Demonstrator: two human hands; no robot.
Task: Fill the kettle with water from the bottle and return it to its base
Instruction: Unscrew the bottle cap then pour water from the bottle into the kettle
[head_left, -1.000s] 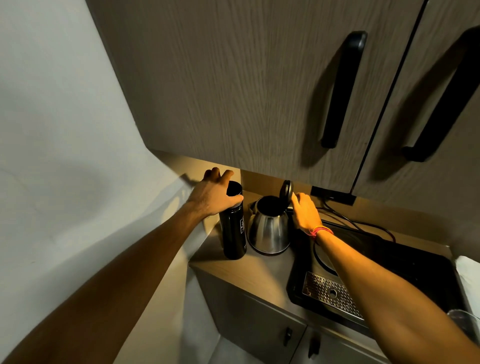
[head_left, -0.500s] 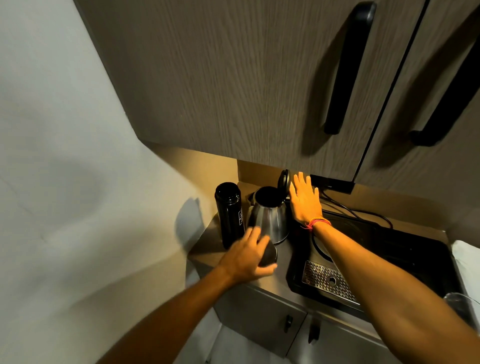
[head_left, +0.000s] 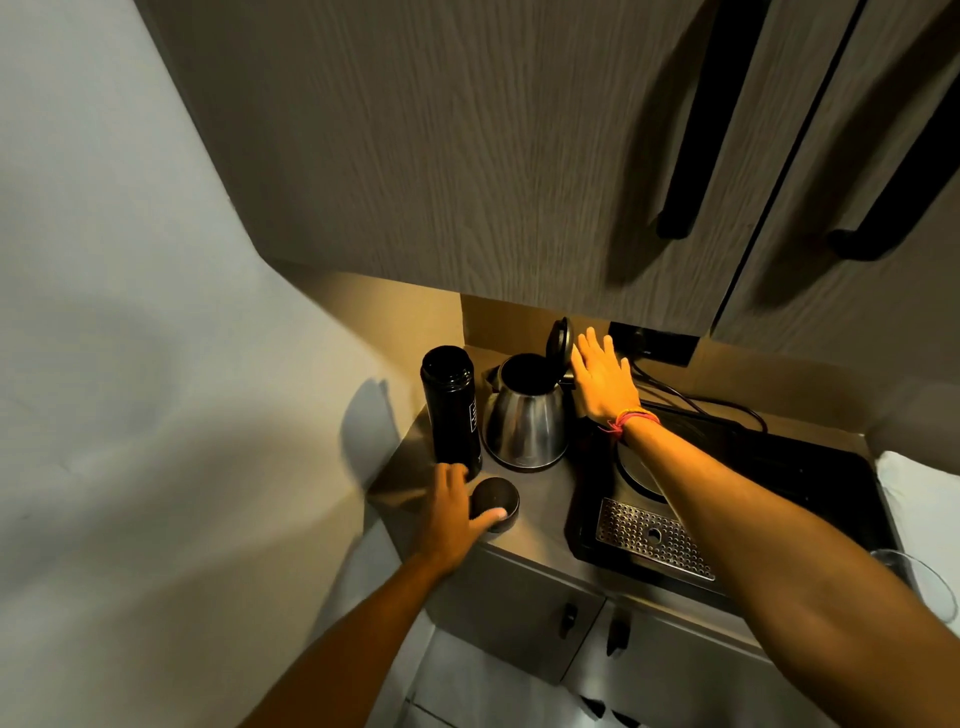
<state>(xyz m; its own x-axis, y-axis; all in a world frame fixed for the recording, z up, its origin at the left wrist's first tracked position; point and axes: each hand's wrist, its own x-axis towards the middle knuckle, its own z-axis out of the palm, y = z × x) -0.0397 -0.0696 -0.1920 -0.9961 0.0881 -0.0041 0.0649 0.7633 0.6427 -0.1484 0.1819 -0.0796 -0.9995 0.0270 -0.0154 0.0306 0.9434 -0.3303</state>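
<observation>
A black bottle (head_left: 451, 410) stands uncapped at the counter's back left. Its round black cap (head_left: 497, 500) lies on the counter just in front of it, between the thumb and fingers of my left hand (head_left: 454, 512). Right of the bottle, a steel kettle (head_left: 524, 421) stands on the counter with its lid (head_left: 560, 338) flipped up. My right hand (head_left: 602, 379) is flat with fingers apart, against the kettle's handle side behind the lid. A round disc that looks like the kettle base (head_left: 635, 472) sits on the black tray, partly hidden by my right forearm.
The black tray (head_left: 810, 483) with a perforated metal grille (head_left: 649, 540) fills the counter's right part. A cable (head_left: 696, 400) runs behind it. A glass (head_left: 919, 577) stands at the right edge. Upper cabinets (head_left: 467, 156) hang low overhead. A wall closes the left side.
My left hand took the cap off the bottle and brought it down to the counter's front. My right hand stayed beside the open kettle lid, fingers spreading.
</observation>
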